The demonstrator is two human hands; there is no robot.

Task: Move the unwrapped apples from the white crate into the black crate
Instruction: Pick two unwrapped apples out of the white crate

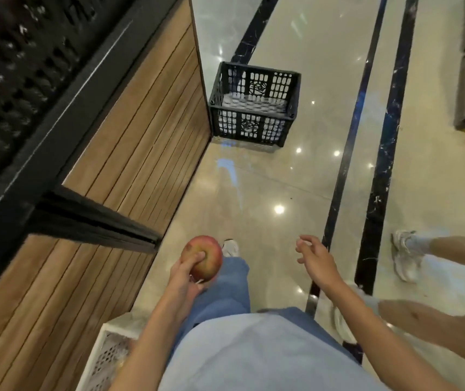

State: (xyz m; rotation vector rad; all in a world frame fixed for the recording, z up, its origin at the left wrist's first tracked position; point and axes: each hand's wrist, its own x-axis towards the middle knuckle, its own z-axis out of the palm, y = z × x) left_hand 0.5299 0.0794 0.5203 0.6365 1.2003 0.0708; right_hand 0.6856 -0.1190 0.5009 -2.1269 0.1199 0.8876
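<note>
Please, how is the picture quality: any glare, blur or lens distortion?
Head view: bright glare spots dot the glossy floor; the wide lens bends the wooden panelling and dark floor stripes; the black grille, top left, is blurred; the apple in the left hand and the black crate look fairly sharp.

Shop: glossy floor (282, 187), slatted counter (141, 122)

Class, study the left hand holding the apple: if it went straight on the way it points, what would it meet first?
The left hand, gripping the apple, points ahead over bare floor toward the black crate; likely that first, though depth is unclear.
</note>
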